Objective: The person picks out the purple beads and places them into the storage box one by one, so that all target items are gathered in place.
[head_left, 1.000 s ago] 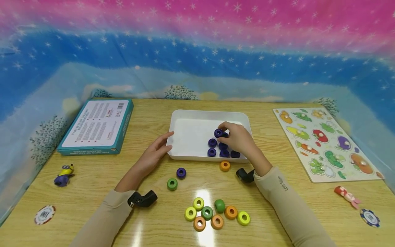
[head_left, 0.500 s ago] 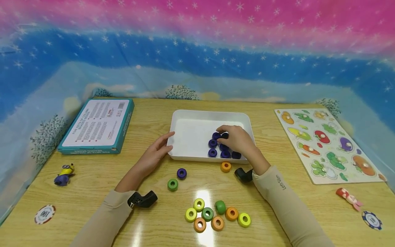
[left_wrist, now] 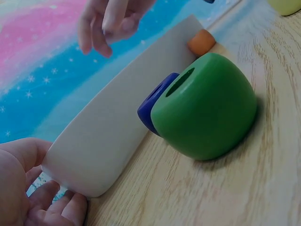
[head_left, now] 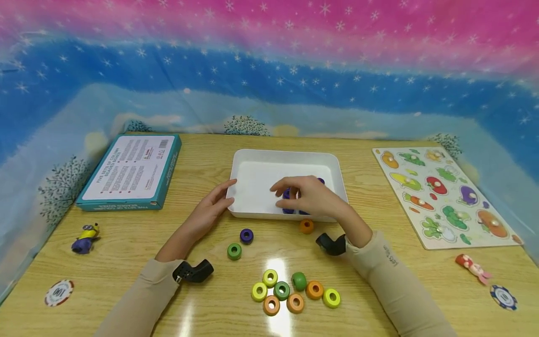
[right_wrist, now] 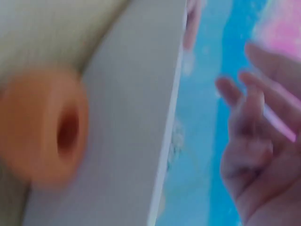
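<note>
A white tray (head_left: 252, 180) lies mid-table, with several dark purple beads (head_left: 288, 210) inside, partly hidden under my right hand. My left hand (head_left: 206, 213) holds the tray's left end, fingertips at the rim; in the left wrist view its curled fingers (left_wrist: 70, 209) lie against the outer corner. Over the tray's right half, my right hand (head_left: 313, 196) has thumb and fingers spread apart with nothing between them. The right wrist view also shows that hand (right_wrist: 263, 160) beyond the tray wall (right_wrist: 122, 108). An orange bead (head_left: 306, 226) sits just outside the front wall.
In front of the tray are a purple bead (head_left: 246, 236) and a green bead (head_left: 234, 251). Yellow, green and orange beads (head_left: 296, 303) cluster nearer. A teal box (head_left: 130, 173) stands left, a vegetable puzzle board (head_left: 442, 201) right. Small figures and chips lie at both sides.
My right hand was at the purple beads with fingers close together; it has since spread its fingers and shifted left over them. My left hand has stayed on the tray's end.
</note>
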`<control>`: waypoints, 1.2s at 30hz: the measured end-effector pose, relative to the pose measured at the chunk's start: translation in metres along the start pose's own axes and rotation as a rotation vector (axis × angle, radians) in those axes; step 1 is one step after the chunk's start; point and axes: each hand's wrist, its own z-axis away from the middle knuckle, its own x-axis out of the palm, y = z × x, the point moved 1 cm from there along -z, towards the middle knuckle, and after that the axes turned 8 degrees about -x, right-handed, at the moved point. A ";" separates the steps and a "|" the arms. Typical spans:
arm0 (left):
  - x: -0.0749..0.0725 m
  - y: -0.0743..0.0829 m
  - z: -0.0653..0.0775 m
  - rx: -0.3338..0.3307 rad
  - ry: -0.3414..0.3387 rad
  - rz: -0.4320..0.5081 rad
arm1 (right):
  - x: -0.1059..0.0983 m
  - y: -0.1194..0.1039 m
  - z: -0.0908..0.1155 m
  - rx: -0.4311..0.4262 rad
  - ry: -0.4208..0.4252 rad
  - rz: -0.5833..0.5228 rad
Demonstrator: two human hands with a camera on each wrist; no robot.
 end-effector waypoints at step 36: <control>0.006 0.015 0.009 -0.006 -0.014 0.008 | 0.045 -0.034 -0.017 -0.207 -0.416 0.071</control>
